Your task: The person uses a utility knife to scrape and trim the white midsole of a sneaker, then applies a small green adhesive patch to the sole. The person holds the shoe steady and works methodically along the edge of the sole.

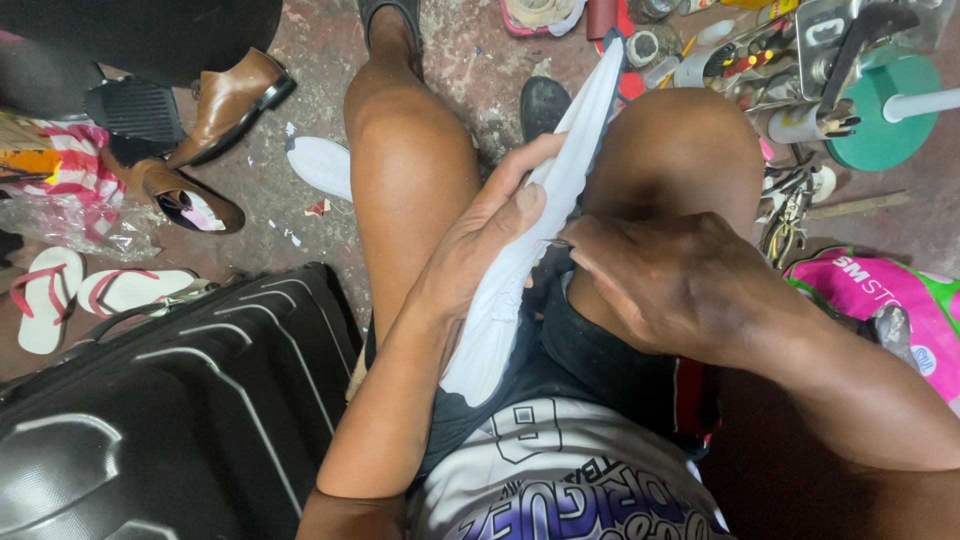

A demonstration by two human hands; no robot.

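Two bare hands at work over a lap. Left hand (490,235) clasped around a white shoe (520,250) wedged sole-up between the knees. Right hand (670,285) pinched tight at the shoe's edge; whatever it grips too small to tell. Alongside, left: black hard-shell suitcase (170,410). Farther off: white flip-flops (80,290), brown leather shoes (210,130), cluttered tools (790,70) on stained floor (300,60).

Stained concrete floor (300,200). Far left: brown leather shoes (232,100) and white flip-flops (75,290) are laid on it. Near left: black ribbed suitcase (180,420). Far right: cluttered tools (790,70); pink bag (890,290) at right.
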